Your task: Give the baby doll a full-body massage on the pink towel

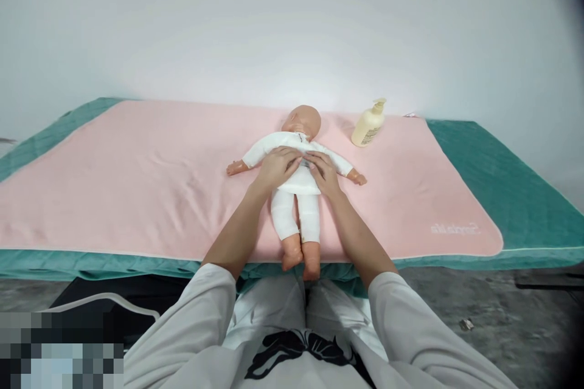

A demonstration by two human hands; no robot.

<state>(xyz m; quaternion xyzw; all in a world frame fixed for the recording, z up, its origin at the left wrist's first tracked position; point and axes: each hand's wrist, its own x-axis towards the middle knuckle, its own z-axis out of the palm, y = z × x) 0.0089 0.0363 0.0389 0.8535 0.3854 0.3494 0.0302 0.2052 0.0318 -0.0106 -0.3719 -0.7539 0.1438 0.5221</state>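
A baby doll (298,185) in a white top and white leggings lies on its back with its arms spread and its bare feet toward me. Flat across the left side of its chest rests my left hand (280,167), fingers stretched out. My right hand (323,171) lies on the other side of the chest, also with extended fingers. The fingertips of both hands come close together at the middle of the top. Part of the doll's torso is hidden beneath them.
Under the doll a pink blanket (182,188) covers much of a green padded table cover (511,176). A cream pump bottle (368,124) stands upright to the right of the doll's head. Behind the table rises a white wall (283,24).
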